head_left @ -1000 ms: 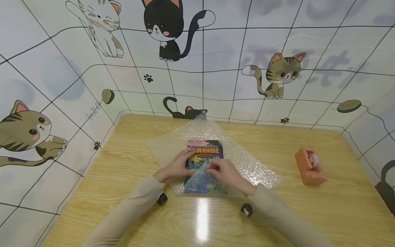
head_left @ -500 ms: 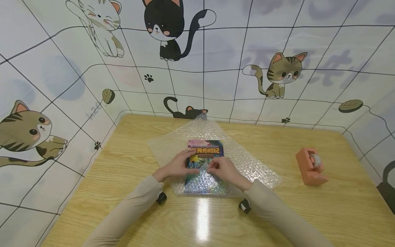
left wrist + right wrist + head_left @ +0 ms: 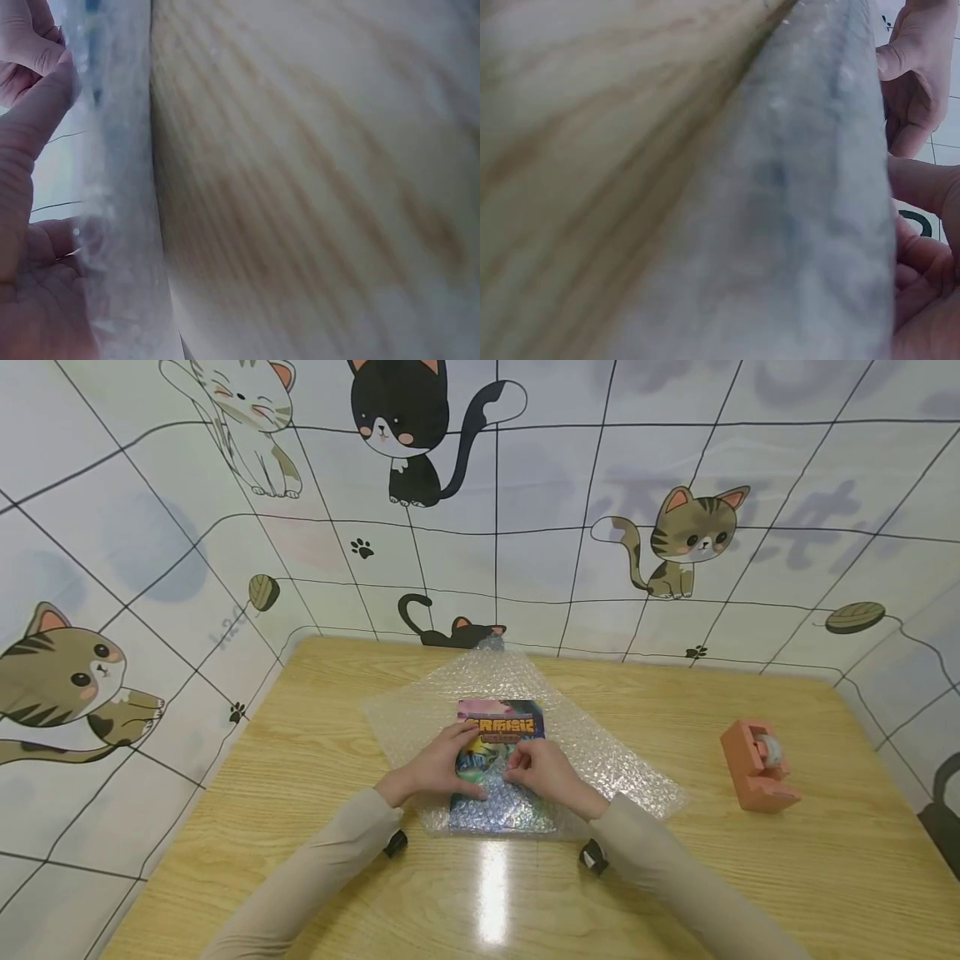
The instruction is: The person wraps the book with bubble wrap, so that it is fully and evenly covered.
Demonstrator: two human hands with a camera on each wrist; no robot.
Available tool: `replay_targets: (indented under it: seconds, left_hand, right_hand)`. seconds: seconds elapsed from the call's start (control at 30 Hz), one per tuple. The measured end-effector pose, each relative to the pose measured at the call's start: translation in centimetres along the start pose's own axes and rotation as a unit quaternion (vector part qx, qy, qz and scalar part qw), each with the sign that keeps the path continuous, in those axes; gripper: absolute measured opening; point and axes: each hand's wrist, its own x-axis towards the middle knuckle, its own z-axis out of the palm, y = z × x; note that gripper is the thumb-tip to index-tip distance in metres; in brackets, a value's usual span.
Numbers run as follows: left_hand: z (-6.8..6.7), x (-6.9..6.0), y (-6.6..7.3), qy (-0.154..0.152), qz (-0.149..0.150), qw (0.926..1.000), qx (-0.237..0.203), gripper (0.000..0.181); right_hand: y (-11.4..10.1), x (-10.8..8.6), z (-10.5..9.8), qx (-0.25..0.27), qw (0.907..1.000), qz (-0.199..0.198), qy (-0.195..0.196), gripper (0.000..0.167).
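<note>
A colourful book (image 3: 501, 706) lies on a sheet of bubble wrap (image 3: 600, 752), with a flap of the wrap folded up over its lower part. My left hand (image 3: 435, 764) rests spread at the book's left side, its thumb on the folded flap. With thumb and forefinger my right hand (image 3: 547, 772) pinches the flap's tip over the middle of the book. In the left wrist view the wrap's folded edge (image 3: 124, 202) runs beside the left hand (image 3: 30, 187). The right wrist view shows the wrap (image 3: 802, 195) close up, with the right hand (image 3: 930, 277) at its side.
An orange tape dispenser (image 3: 750, 768) with a roll of tape stands on the right of the wooden table (image 3: 840, 860). Behind the table hangs a cloth printed with cats and grid lines. The wrap's far corner touches the back edge.
The folded flap now covers the book's lower part more widely. My left thumb has moved from the flap's left side onto it, while my right hand stays nearly in place.
</note>
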Motion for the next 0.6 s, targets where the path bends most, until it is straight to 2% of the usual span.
replay_targets:
  seconds: [0.33,0.43,0.6]
  left_hand:
    - [-0.2,-0.2,0.2,0.003,0.014,0.9999,0.000,0.106]
    - [-0.2,-0.2,0.1,0.004,0.014,0.9999,0.003,0.106]
    - [0.0,0.0,-0.1,0.006,0.010,0.9999,0.011,0.107]
  right_hand:
    - [0.0,2.1,-2.7,-0.035,0.9989,0.030,0.012,0.009]
    - [0.1,3.5,-3.8,-0.043,0.9982,0.039,0.017,0.011]
    - [1.1,6.2,-5.1,-0.025,0.9963,0.073,0.036,0.022]
